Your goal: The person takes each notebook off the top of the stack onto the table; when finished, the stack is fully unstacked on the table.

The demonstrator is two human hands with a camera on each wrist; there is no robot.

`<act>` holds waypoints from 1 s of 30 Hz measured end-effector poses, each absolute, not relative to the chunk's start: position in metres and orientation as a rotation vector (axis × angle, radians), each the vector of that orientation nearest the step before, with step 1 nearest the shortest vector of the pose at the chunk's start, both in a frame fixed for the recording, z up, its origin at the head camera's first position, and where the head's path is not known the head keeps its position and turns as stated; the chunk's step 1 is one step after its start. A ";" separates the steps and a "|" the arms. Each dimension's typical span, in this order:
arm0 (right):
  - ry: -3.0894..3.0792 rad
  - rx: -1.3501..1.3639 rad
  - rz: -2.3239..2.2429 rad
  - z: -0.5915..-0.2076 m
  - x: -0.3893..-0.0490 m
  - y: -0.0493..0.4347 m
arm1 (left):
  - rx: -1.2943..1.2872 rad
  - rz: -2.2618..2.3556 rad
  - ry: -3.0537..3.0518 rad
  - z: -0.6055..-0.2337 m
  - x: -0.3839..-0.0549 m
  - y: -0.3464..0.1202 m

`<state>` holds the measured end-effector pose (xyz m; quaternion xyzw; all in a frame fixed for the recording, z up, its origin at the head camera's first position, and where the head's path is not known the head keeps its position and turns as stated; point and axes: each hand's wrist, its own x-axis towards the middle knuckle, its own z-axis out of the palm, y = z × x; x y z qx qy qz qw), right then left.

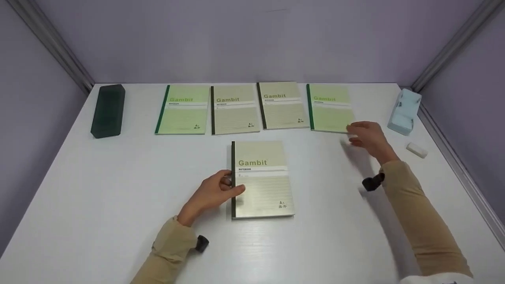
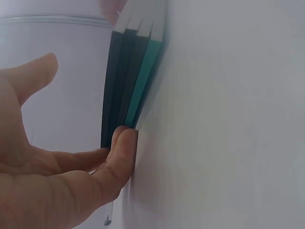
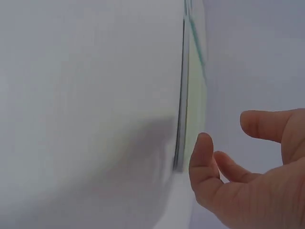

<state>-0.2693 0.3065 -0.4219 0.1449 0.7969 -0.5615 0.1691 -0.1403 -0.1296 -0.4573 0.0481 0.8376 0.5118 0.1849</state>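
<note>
A stack of several notebooks (image 1: 262,193), with a grey-beige Gambit cover on top, lies at the middle of the table. Along its left side, my left hand (image 1: 215,191) touches the spines with its fingers, while the thumb hovers over the cover. Dark spines and one green spine (image 2: 144,78) show at that edge in the left wrist view. My right hand (image 1: 369,138) is at the lower right corner of a light green notebook (image 1: 330,108), fingers loosely bent and thumb apart. In the right wrist view nothing is between the thumb and fingers; contact with the notebook cannot be told.
To the left of that green notebook, two beige notebooks (image 1: 283,112) (image 1: 235,116) and another green notebook (image 1: 183,116) form a row. A dark green case (image 1: 107,112) lies far left. A light blue case (image 1: 405,110) and a white eraser (image 1: 416,150) lie at the right.
</note>
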 end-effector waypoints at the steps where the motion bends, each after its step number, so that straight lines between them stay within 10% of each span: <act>1: 2.243 0.365 -1.591 -0.422 -0.261 0.296 | 0.134 1.440 2.364 -0.457 -0.140 -0.130; 12: 1.771 0.042 -1.586 -0.435 -0.190 0.207 | 0.180 1.420 2.416 -0.456 -0.141 -0.127; 30: 1.674 -0.051 -1.677 -0.448 -0.171 0.186 | 0.232 1.357 2.436 -0.455 -0.133 -0.127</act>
